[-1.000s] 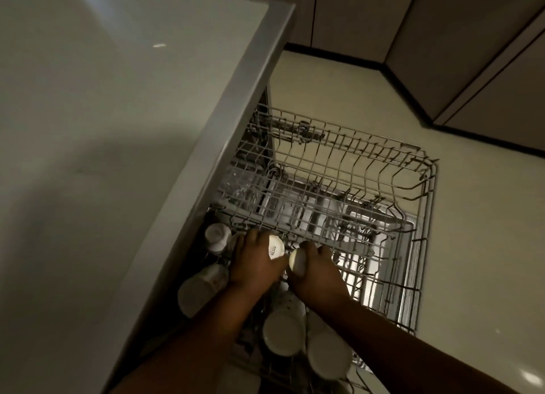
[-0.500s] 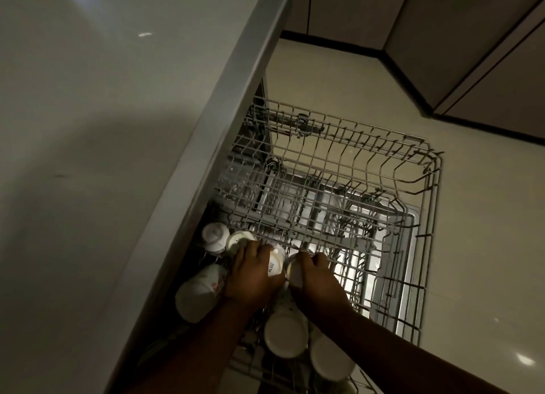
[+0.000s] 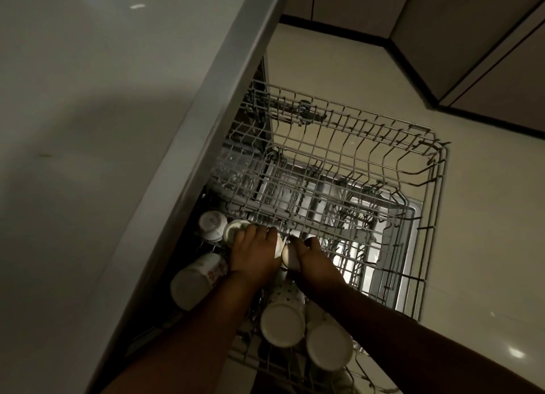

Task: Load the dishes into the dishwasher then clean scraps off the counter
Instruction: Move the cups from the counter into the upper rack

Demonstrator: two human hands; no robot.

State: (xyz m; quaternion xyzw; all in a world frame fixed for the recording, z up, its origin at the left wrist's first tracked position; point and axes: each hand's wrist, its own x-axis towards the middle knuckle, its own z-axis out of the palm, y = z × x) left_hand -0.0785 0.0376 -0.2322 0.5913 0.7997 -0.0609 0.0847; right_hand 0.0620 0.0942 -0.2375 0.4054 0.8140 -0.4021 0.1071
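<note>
Both hands have sunk lower into the rack [image 3: 436, 169]: left hand [image 3: 255, 256] and right hand [image 3: 312, 263] each grip a small cup beside the counter [image 3: 88, 128] edge; far rack half open.

Cups going upside down into the pulled-out wire rack [image 3: 339, 157]

The grey rack is sitting extended below the counter edge, its far half bare. Two small white cups [image 3: 213, 223] are standing inverted side by side at the near-left corner, a floral mug [image 3: 196, 278] is lying tilted beside them, and two pale mugs [image 3: 282, 323] are resting base-up at the near edge, touching each other. Two more small white cups [image 3: 289, 256] are being held side by side over the rack.
</note>
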